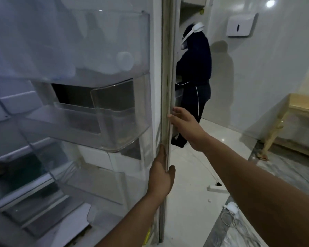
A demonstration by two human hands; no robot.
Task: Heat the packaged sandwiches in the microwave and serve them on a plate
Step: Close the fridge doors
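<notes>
An open fridge door (165,68) fills the left half of the view, its inner side facing me with clear plastic door bins (121,111). My left hand (161,173) grips the door's edge low down, thumb on the outer side. My right hand (185,127) rests higher on the same edge, fingers wrapped around its outer face. A white round lid or container (124,60) shows dimly behind the top bin. No sandwiches, microwave or plate are visible.
A person in dark clothes (194,77) stands beyond the door, at the back, facing away. A wooden table (292,111) stands at the right wall. A white charger and cable (230,209) lie on the floor at lower right. A dispenser (241,24) hangs on the wall.
</notes>
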